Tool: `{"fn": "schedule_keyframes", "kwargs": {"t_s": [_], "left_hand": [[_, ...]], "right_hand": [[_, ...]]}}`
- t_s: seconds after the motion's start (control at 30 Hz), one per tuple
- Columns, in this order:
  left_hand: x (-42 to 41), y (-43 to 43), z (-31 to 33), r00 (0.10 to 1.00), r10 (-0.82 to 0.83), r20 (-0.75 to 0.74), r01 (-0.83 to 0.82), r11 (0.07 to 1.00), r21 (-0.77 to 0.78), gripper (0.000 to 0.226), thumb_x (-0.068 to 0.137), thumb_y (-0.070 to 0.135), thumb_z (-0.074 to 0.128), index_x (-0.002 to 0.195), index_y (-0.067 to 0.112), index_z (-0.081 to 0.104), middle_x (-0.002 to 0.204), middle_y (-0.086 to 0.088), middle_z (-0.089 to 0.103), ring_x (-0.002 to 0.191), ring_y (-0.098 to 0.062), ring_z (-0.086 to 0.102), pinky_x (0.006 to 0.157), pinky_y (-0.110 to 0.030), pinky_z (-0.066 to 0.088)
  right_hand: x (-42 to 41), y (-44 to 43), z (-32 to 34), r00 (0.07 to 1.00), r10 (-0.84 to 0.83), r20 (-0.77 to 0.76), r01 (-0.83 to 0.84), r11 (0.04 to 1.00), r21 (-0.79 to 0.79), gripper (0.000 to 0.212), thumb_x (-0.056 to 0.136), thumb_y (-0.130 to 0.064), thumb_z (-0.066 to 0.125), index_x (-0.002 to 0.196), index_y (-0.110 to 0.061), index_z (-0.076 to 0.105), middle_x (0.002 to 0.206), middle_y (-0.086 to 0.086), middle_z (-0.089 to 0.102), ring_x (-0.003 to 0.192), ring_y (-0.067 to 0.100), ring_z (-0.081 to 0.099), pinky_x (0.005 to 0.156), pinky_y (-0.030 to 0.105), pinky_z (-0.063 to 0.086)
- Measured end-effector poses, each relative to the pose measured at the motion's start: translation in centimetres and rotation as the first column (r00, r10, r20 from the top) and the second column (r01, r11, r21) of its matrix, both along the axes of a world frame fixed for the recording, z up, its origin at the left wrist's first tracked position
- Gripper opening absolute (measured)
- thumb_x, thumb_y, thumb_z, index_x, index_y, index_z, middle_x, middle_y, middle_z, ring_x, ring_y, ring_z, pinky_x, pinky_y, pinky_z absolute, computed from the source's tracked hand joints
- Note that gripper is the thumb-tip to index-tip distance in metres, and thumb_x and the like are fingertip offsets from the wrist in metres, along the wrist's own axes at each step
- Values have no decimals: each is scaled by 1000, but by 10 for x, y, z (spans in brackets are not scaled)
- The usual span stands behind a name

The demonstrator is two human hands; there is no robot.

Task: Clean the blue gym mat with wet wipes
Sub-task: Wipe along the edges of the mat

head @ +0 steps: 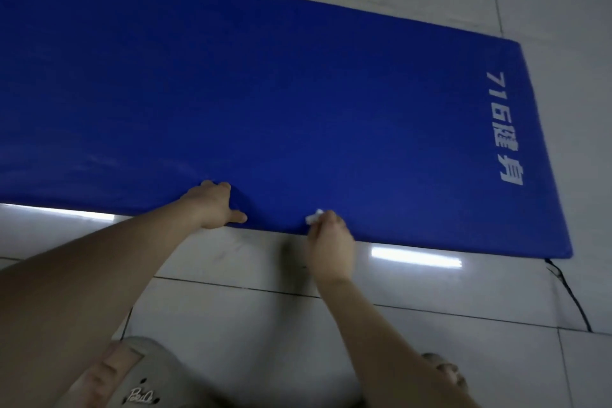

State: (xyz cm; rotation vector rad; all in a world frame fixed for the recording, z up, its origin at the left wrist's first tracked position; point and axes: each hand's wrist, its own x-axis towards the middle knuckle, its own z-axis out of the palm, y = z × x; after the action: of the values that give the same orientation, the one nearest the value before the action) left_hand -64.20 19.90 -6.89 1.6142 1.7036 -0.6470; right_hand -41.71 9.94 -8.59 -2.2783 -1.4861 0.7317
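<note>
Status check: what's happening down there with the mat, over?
Left hand grips mat at near edge. Right hand pinches wipe at same edge. Black cord on floor by mat corner, clear of both hands.

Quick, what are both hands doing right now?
Left hand: grips the near edge of the blue mat.
Right hand: pinches a white wet wipe at that edge.

White "716健身" on blue mat, rt end
</note>
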Motion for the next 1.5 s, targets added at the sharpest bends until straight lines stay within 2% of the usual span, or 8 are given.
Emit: {"fn": "schedule_keyframes", "kwargs": {"t_s": [0.13, 0.27, 0.53, 0.67, 0.87, 1.0, 1.33, 1.5], "left_hand": [[2, 2, 1, 1000, -19, -24, 19, 1000, 2, 86, 84, 72, 62, 142, 13, 39, 150, -17, 36, 118, -33, 53, 89, -40, 49], [2, 3, 3, 1000, -21, -20, 21, 1000, -6, 82, 83, 73, 63, 134, 13, 44, 144, -16, 41, 112, -32, 54, 88, -41, 50], [3, 1, 5, 1000, -12, 18, 12, 1000, -11, 77, 88, 67, 63, 142, 17, 41, 149, -13, 38, 124, -30, 49, 104, -42, 47], [4, 1, 5, 1000, -1, 1, 1, 1000, -3, 76, 87, 66, 64, 140, 17, 42, 147, -13, 39, 124, -30, 49, 103, -41, 47], [5, 3, 5, 1000, -5, -14, 5, 1000, -6, 73, 87, 66, 64, 135, 15, 44, 145, -14, 41, 118, -30, 51, 99, -42, 49], [5, 4, 5, 1000, 0, -24, 0, 1000, -5, 74, 87, 66, 65, 134, 13, 44, 145, -15, 41, 117, -31, 53, 97, -43, 50], [5, 2, 4, 1000, 11, 8, -11, 1000, -8, 74, 86, 66, 66, 137, 17, 44, 142, -12, 42, 119, -29, 51, 103, -43, 47], [5, 3, 4, 1000, 7, -5, -7, 1000, -4, 70, 86, 66, 66, 133, 18, 45, 141, -12, 44, 119, -29, 51, 102, -42, 48]], "right_hand": [[-78, 17, 2, 962, 253, -100, -257, 966, -31, 15, 102, -16, 47, 105, -8, 60, 105, 11, 62, 88, 26, 62, 72, 34, 45], [-75, 22, 1, 912, 406, 50, -405, 914, -24, 14, 102, -20, 47, 102, -10, 57, 97, 11, 60, 78, 29, 61, 60, 34, 39], [93, -9, 0, 978, -98, 183, 97, 995, 15, 35, 104, -37, 42, 81, -12, 50, 76, 6, 59, 70, 31, 60, 58, 35, 40], [86, -11, 1, 957, -250, 146, 249, 968, 26, 33, 106, -35, 41, 85, -11, 48, 81, 5, 56, 71, 28, 57, 60, 32, 35], [-20, 7, 0, 997, 69, -34, -71, 997, -32, 24, 106, -29, 46, 103, -10, 59, 100, 6, 63, 89, 21, 63, 72, 29, 44], [-60, 17, 2, 950, 299, -91, -305, 950, -68, 22, 104, -26, 44, 93, -10, 54, 94, 11, 62, 76, 24, 55, 64, 32, 36], [128, -9, 1, 949, -187, 254, 209, 976, -60, 24, 100, -33, 48, 84, -15, 46, 79, 4, 59, 67, 27, 53, 58, 33, 35], [83, -10, 4, 982, -113, 152, 117, 993, -15, 24, 100, -32, 56, 90, -11, 55, 85, 9, 62, 83, 33, 64, 61, 32, 34]]}}
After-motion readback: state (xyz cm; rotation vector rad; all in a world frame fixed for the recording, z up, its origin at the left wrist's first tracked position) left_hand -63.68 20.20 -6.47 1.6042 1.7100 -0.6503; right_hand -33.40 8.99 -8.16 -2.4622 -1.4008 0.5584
